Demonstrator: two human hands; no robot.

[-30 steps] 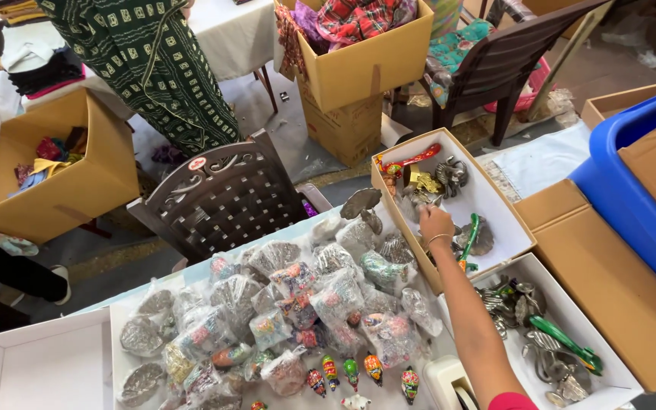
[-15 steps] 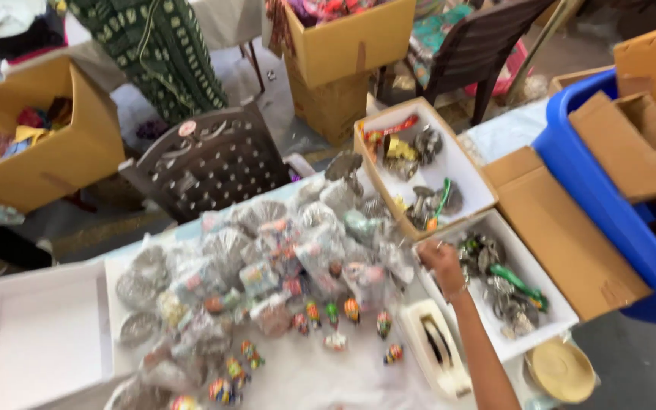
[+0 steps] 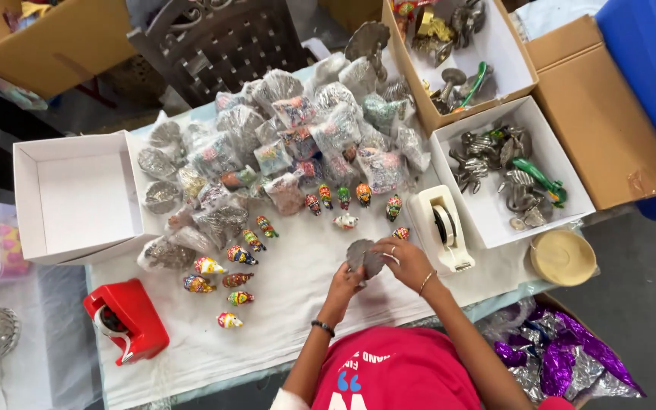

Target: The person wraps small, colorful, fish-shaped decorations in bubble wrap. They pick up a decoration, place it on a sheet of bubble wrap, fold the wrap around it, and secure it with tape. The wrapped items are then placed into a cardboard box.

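- Silver metal piece (image 3: pixel 364 258): our left hand (image 3: pixel 345 282) and right hand (image 3: pixel 406 262) both close on it, steadying it.
- White tape dispenser (image 3: pixel 442 226) sits just right of it, within reach.

Seen from above: both hands together over the white-covered bench (image 3: pixel 290 304), left hand (image 3: pixel 345 282) and right hand (image 3: pixel 404 260) closed around a grey shell-shaped metal piece (image 3: pixel 364 257). Just right of them, a white tape dispenser (image 3: pixel 442 226); beyond, a row of small painted figurines (image 3: pixel 343 199) before a heap of plastic-wrapped ornaments (image 3: pixel 282 152). Far left, an open white box (image 3: pixel 77 193) and a red tape dispenser (image 3: pixel 127 319).
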